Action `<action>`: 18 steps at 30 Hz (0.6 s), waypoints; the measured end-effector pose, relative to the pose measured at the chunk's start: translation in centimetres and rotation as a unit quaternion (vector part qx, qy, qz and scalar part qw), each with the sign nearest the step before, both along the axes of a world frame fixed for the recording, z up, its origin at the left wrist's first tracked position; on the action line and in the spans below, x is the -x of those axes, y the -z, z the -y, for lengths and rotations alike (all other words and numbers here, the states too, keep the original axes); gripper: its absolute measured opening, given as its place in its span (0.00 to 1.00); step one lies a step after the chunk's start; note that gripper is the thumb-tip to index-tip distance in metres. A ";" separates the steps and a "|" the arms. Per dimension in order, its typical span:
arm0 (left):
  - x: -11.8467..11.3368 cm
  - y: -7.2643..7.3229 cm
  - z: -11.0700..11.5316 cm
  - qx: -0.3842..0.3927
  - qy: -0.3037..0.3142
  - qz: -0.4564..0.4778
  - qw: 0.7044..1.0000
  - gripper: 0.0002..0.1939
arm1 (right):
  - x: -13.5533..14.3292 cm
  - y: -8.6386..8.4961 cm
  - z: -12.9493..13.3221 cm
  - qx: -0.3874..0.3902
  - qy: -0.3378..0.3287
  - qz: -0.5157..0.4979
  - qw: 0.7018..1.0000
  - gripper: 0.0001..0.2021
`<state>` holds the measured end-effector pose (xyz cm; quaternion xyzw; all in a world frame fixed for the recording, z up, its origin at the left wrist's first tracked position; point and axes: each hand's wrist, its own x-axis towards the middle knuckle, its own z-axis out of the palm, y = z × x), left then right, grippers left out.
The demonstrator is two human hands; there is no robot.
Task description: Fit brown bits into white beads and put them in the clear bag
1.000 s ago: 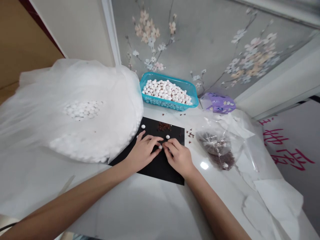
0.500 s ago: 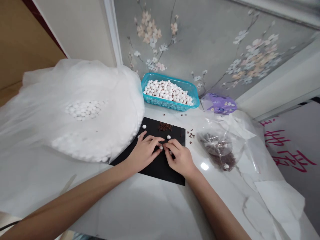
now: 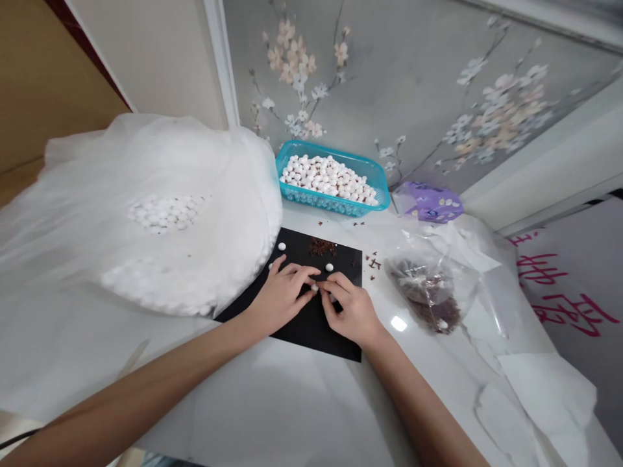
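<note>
Over a black mat (image 3: 316, 336), my left hand (image 3: 275, 299) pinches a small white ball (image 3: 314, 287) between thumb and index finger, its other fingers spread. Closed in a pinch, my right hand (image 3: 355, 311) meets the ball from the right. Whatever its fingertips hold is too small to make out. Just beyond my right fingers lies a loose white ball (image 3: 329, 267), and another white ball (image 3: 281, 246) is near the mat's far left corner. A heap of small brown pieces (image 3: 322, 246) sits at the mat's far edge.
A big white bag (image 3: 233, 194) of white balls fills the left. Behind the mat stands a teal basket (image 3: 335, 206) with many balls, some showing brown bits. To the right are a clear bag (image 3: 428, 292) of brown pieces, scattered brown bits (image 3: 374, 263) and a purple packet (image 3: 431, 202).
Both hands keep nearly the same pose around the ball. The whole view has shifted very slightly; nothing else has visibly moved.
</note>
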<state>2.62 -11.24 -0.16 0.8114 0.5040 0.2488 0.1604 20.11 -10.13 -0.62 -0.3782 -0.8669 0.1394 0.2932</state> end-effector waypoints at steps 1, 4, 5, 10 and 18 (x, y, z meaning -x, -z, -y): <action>0.0 0.0 0.0 0.001 -0.001 0.001 1.000 0.14 | 0.0 -0.1 0.0 0.004 -0.003 0.002 1.000 0.11; -0.1 0.1 0.0 0.005 -0.004 0.004 1.000 0.13 | 0.0 -0.3 0.0 0.011 -0.012 0.008 1.000 0.13; -0.1 0.1 0.0 0.006 -0.005 0.004 1.000 0.13 | 0.0 -0.3 0.0 0.010 -0.012 0.010 1.000 0.14; -0.1 -0.1 0.0 0.002 -0.009 0.001 1.000 0.13 | 0.1 -0.3 0.2 0.000 -0.009 0.032 0.999 0.15; -0.1 -0.1 0.0 0.004 -0.011 0.001 1.000 0.13 | 0.5 -0.7 -0.4 0.034 -0.009 0.032 0.999 0.11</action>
